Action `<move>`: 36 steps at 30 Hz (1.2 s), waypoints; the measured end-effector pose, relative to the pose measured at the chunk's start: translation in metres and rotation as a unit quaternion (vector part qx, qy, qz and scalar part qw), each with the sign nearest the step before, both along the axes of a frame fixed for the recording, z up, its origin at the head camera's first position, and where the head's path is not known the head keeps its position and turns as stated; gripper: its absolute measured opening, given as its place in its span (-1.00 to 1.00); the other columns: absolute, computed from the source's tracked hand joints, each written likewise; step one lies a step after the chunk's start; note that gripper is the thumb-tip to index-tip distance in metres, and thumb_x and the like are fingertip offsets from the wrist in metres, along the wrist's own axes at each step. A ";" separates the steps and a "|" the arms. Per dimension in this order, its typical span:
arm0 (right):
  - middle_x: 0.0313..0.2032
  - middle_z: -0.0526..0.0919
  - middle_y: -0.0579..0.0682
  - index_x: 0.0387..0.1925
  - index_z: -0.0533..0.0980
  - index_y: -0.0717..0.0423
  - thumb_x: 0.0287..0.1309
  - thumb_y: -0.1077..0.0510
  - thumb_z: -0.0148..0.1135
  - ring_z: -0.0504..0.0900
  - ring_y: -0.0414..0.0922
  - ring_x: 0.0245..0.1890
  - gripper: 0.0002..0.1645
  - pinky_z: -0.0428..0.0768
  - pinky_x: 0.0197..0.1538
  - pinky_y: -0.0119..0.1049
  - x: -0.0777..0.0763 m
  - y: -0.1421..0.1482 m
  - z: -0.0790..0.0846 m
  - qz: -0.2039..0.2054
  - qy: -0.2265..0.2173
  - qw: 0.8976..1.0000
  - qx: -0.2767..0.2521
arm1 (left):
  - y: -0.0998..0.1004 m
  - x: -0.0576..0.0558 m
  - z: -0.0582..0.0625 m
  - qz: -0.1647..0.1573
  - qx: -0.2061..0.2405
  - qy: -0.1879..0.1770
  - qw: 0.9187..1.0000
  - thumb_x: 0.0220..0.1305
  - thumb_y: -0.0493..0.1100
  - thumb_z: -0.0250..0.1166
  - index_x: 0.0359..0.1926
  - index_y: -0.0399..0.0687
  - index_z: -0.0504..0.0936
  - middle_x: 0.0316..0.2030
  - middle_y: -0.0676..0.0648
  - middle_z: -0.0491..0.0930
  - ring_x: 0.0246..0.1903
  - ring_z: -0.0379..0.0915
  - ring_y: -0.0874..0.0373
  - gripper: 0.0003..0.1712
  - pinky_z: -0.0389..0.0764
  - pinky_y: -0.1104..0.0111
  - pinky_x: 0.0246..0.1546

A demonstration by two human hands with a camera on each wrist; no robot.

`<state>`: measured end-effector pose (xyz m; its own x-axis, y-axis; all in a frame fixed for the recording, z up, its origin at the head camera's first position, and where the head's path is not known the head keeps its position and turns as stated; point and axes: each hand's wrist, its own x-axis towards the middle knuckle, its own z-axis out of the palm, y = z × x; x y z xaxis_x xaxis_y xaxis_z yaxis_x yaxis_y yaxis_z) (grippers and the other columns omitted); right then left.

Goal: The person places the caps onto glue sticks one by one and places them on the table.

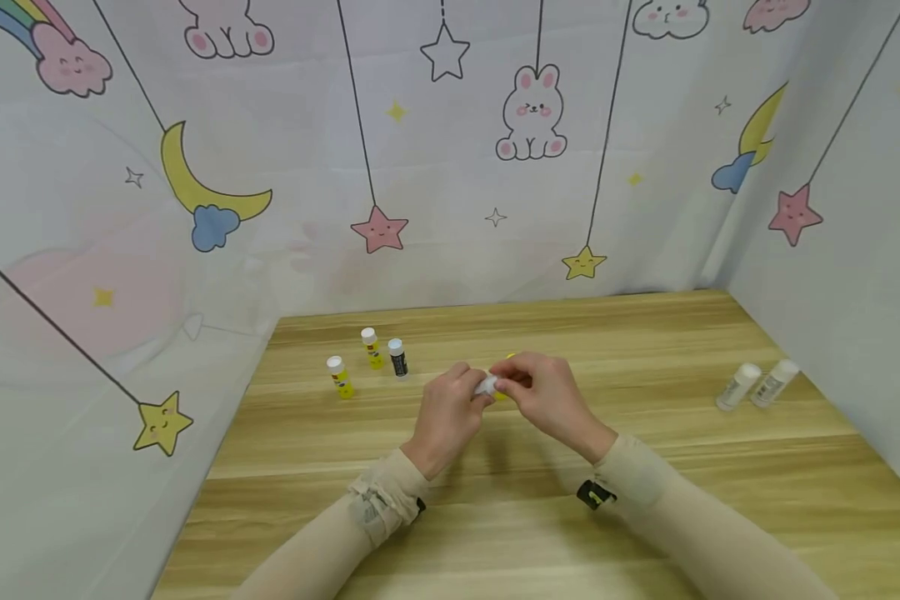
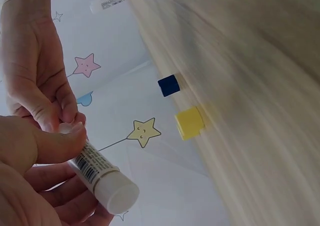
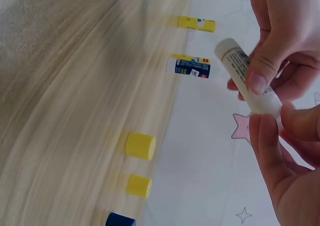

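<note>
My left hand (image 1: 447, 414) holds a white glue stick (image 2: 95, 168), its fingers and thumb curled round the barcode-labelled barrel. At the other end, my right hand (image 1: 549, 398) pinches the white tip of the tube between thumb and fingers. Those fingertips mostly cover that end, so whether a cap sits on it cannot be told. Both hands are raised over the middle of the table. Behind them on the wood are a yellow cap (image 3: 140, 145), a second yellow cap (image 3: 139, 185) and a dark blue cap (image 3: 120, 220).
On the table's left stand two yellow glue sticks (image 1: 341, 377) with white tops and a navy-labelled one (image 1: 398, 359). Two white glue sticks (image 1: 738, 387) stand at the right. A printed cloth (image 1: 450, 175) hangs behind the wooden table (image 1: 307, 517).
</note>
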<state>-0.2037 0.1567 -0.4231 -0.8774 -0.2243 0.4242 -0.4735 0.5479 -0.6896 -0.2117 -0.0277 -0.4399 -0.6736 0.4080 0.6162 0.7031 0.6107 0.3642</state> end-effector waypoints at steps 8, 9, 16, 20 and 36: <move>-0.22 0.71 -0.23 -0.13 0.72 -0.02 0.22 0.11 0.44 0.70 -0.26 -0.30 -0.82 0.68 -0.23 -0.32 -0.004 0.008 0.005 0.026 -0.051 0.998 0.002 | -0.003 0.000 -0.006 0.002 0.002 -0.009 1.000 0.09 -0.24 0.57 -0.18 -0.16 0.72 -0.29 -0.05 0.65 -0.35 0.62 0.13 -0.73 0.65 0.27 -0.32; -0.20 0.71 -0.23 -0.12 0.72 -0.03 0.22 0.10 0.44 0.70 -0.25 -0.28 -0.81 0.68 -0.22 -0.33 -0.004 0.009 0.006 0.027 -0.057 0.998 0.003 | -0.004 0.000 -0.007 0.001 0.005 -0.006 1.000 0.09 -0.22 0.57 -0.17 -0.14 0.72 -0.29 -0.04 0.65 -0.34 0.62 0.13 -0.72 0.65 0.27 -0.31; -0.21 0.73 -0.19 -0.13 0.72 -0.04 0.18 0.09 0.47 0.72 -0.19 -0.28 -0.79 0.69 -0.29 -0.29 -0.005 0.013 0.009 0.004 -0.079 0.997 -0.005 | -0.012 -0.008 -0.010 -0.013 0.022 0.005 1.000 0.10 -0.03 0.58 -0.05 -0.06 0.72 -0.21 -0.02 0.65 -0.29 0.60 0.12 -0.58 0.56 0.22 -0.26; -0.19 0.73 -0.16 -0.12 0.72 -0.02 0.18 0.10 0.47 0.72 -0.19 -0.29 -0.79 0.69 -0.29 -0.28 -0.008 0.016 0.011 0.002 -0.082 0.997 -0.003 | -0.020 -0.015 -0.010 0.010 0.031 0.014 0.999 0.14 -0.02 0.55 -0.04 -0.09 0.73 -0.18 -0.05 0.66 -0.24 0.61 0.06 -0.59 0.55 0.09 -0.19; -0.14 0.72 -0.10 -0.14 0.73 0.05 0.14 0.22 0.49 0.71 -0.17 -0.29 -0.78 0.68 -0.28 -0.31 -0.011 0.032 0.009 -0.006 -0.075 0.997 0.029 | -0.044 -0.046 -0.015 0.090 0.082 0.047 0.991 0.17 -0.24 0.50 -0.12 -0.21 0.73 0.02 -0.24 0.58 0.01 0.49 -0.15 -0.74 0.51 0.01 0.00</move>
